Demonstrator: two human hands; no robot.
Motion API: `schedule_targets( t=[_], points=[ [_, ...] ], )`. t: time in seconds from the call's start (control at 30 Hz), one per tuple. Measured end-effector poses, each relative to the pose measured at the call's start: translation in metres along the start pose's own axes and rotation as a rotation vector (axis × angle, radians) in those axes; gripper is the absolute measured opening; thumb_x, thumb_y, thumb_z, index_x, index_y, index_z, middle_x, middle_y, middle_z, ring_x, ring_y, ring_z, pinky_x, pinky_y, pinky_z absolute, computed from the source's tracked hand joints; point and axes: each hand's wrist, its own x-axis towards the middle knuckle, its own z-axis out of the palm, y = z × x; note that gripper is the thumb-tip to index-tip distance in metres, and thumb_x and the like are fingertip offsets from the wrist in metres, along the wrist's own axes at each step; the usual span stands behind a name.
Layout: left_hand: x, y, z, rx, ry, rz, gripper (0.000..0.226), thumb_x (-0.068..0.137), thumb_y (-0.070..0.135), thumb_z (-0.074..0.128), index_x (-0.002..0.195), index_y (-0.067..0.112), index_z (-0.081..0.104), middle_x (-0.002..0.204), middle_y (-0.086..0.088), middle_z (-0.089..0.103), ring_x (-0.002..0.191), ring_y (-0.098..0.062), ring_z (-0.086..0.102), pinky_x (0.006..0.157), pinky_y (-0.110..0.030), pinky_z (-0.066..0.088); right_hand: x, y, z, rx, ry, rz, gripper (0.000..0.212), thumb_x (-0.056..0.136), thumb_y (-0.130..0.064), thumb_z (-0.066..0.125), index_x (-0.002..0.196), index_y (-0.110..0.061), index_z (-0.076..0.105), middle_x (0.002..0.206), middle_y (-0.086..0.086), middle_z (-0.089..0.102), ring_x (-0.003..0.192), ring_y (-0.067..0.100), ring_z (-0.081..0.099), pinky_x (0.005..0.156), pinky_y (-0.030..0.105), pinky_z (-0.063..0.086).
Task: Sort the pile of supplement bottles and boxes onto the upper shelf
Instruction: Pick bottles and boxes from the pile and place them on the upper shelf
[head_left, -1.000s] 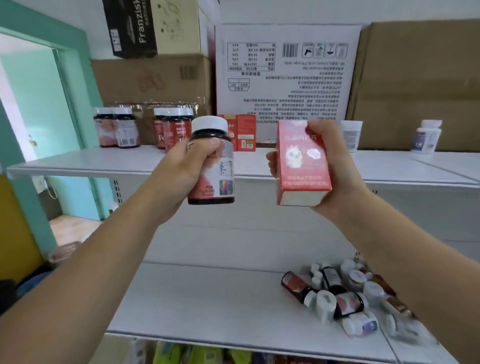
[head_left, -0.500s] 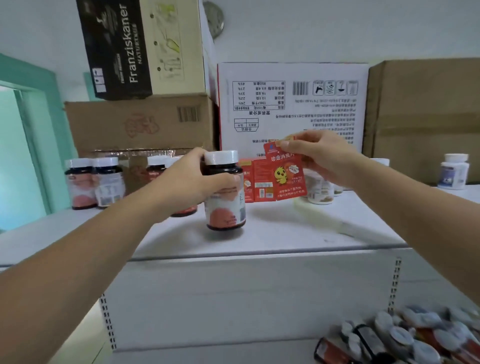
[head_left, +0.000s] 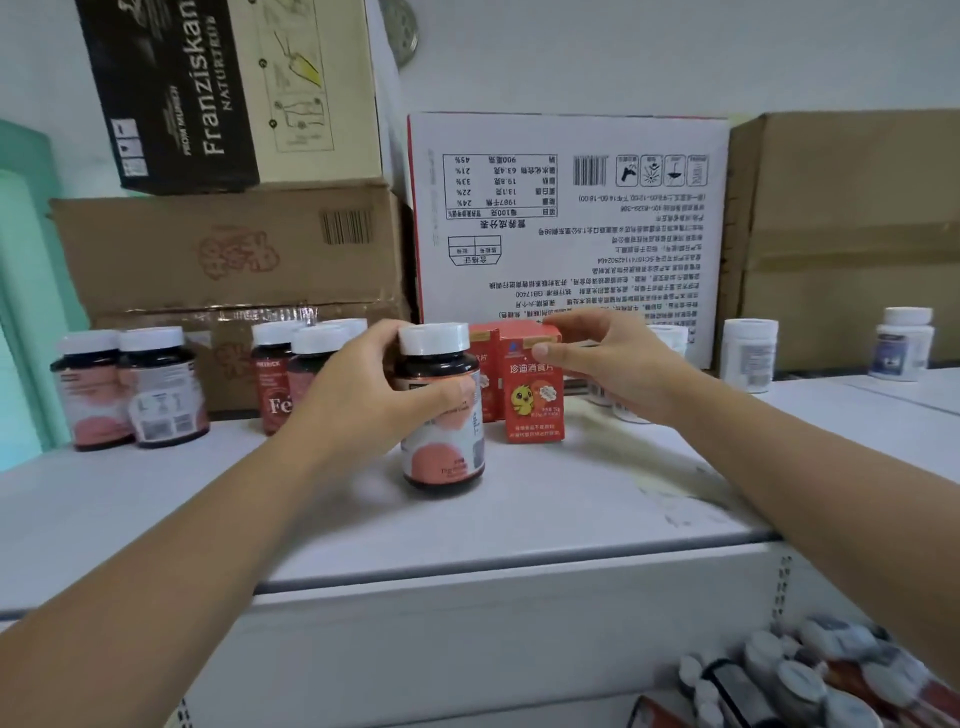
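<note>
A dark supplement bottle (head_left: 444, 447) with a white cap and pink label stands upright on the upper shelf (head_left: 519, 509). My left hand (head_left: 374, 400) grips it round the shoulder from the left. Just to its right a red box (head_left: 532, 402) with a yellow chick stands on the shelf beside another red box (head_left: 483, 374). My right hand (head_left: 608, 364) holds the red box at its top right corner, thumb on its front. The pile of bottles (head_left: 800, 680) lies on the lower shelf at bottom right.
Two pink-label bottles (head_left: 130, 389) stand far left, red-label bottles (head_left: 291, 374) behind my left hand. White bottles (head_left: 750, 353) stand right, one more far right (head_left: 904, 343). Cardboard cartons (head_left: 234, 249) and a white carton (head_left: 571, 223) line the back of the shelf.
The bottle came down and now stands on the upper shelf. The red box moved from the air to standing upright next to the other red box. The view moved closer.
</note>
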Motion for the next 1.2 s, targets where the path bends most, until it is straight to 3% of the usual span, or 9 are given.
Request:
schedule_targets(
  t=[0.17, 0.33, 0.5, 0.63, 0.7, 0.83, 0.97, 1.07, 1.2],
  points=[
    [-0.003, -0.003, -0.002, 0.062, 0.021, -0.009, 0.038, 0.067, 0.046, 0.082, 0.098, 0.032, 0.062, 0.088, 0.017, 0.071, 0.077, 0.007, 0.065, 0.055, -0.006, 0.042, -0.001, 0.001, 0.002, -0.034, 0.007, 0.018, 0.025, 0.083, -0.010, 0.073, 0.104, -0.020, 0.064, 0.074, -0.008, 0.073, 0.059, 0.000, 0.066, 0.041, 0.007, 0.039],
    [-0.010, -0.003, -0.004, 0.110, 0.020, 0.019, 0.041, 0.064, 0.052, 0.079, 0.098, 0.037, 0.060, 0.091, 0.032, 0.066, 0.083, 0.012, 0.063, 0.058, -0.003, 0.041, 0.002, 0.003, 0.003, -0.171, 0.034, -0.001, 0.046, 0.080, -0.018, 0.077, 0.123, -0.016, 0.061, 0.097, -0.006, 0.072, 0.075, -0.001, 0.069, 0.062, 0.009, 0.049],
    [-0.010, -0.004, -0.006, 0.109, 0.010, 0.037, 0.044, 0.066, 0.052, 0.080, 0.102, 0.036, 0.060, 0.093, 0.027, 0.068, 0.086, 0.008, 0.064, 0.060, -0.006, 0.043, -0.001, 0.007, 0.003, -0.194, 0.035, 0.010, 0.062, 0.075, -0.005, 0.080, 0.130, -0.013, 0.054, 0.106, 0.000, 0.065, 0.082, 0.007, 0.068, 0.062, 0.017, 0.054],
    [-0.011, -0.003, -0.007, 0.067, 0.035, 0.046, 0.051, 0.059, 0.059, 0.073, 0.101, 0.035, 0.060, 0.093, 0.024, 0.069, 0.086, 0.005, 0.065, 0.062, -0.006, 0.043, -0.001, 0.007, 0.005, -0.200, 0.039, -0.007, 0.059, 0.076, -0.005, 0.079, 0.128, -0.014, 0.054, 0.103, -0.003, 0.065, 0.078, 0.000, 0.067, 0.063, 0.017, 0.055],
    [-0.013, -0.003, -0.008, 0.060, 0.046, 0.054, 0.052, 0.058, 0.061, 0.072, 0.102, 0.035, 0.060, 0.093, 0.024, 0.068, 0.086, 0.006, 0.064, 0.062, -0.004, 0.042, -0.002, 0.007, 0.005, -0.260, 0.036, -0.032, 0.055, 0.076, -0.010, 0.080, 0.123, -0.021, 0.054, 0.103, -0.006, 0.064, 0.082, 0.001, 0.066, 0.075, 0.026, 0.059],
    [-0.011, 0.004, -0.010, 0.053, 0.037, 0.032, 0.047, 0.066, 0.047, 0.082, 0.105, 0.032, 0.061, 0.093, 0.018, 0.071, 0.086, 0.003, 0.066, 0.068, -0.011, 0.051, -0.006, 0.001, -0.001, -0.596, 0.133, -0.108, 0.075, 0.070, -0.030, 0.085, 0.135, -0.024, 0.047, 0.118, -0.001, 0.045, 0.094, 0.006, 0.051, 0.085, 0.026, 0.044],
    [-0.021, 0.018, -0.031, 0.150, -0.064, -0.012, 0.052, 0.059, 0.059, 0.079, 0.102, 0.037, 0.059, 0.088, 0.025, 0.069, 0.081, 0.010, 0.065, 0.064, -0.011, 0.048, -0.022, -0.026, 0.008, -0.738, 0.212, -0.408, 0.036, 0.076, -0.029, 0.079, 0.105, -0.021, 0.060, 0.097, -0.001, 0.050, 0.072, -0.002, 0.044, 0.068, 0.013, 0.036],
    [-0.036, 0.018, -0.063, 0.199, -0.106, -0.055, 0.061, 0.052, 0.069, 0.072, 0.102, 0.036, 0.060, 0.089, 0.024, 0.069, 0.081, 0.007, 0.066, 0.067, -0.020, 0.053, -0.037, -0.047, 0.040, -0.792, 0.014, -0.453, 0.016, 0.079, -0.028, 0.074, 0.090, -0.023, 0.064, 0.077, -0.009, 0.058, 0.066, 0.003, 0.052, 0.063, 0.020, 0.041],
    [-0.053, 0.002, -0.115, 0.241, -0.068, -0.093, 0.063, 0.054, 0.064, 0.076, 0.106, 0.033, 0.061, 0.099, 0.014, 0.069, 0.091, -0.004, 0.067, 0.074, -0.027, 0.055, -0.051, -0.052, 0.102, -0.917, -0.271, -0.364, 0.015, 0.084, -0.039, 0.066, 0.097, -0.030, 0.066, 0.084, -0.017, 0.064, 0.075, -0.004, 0.058, 0.064, 0.015, 0.044]
  ],
)
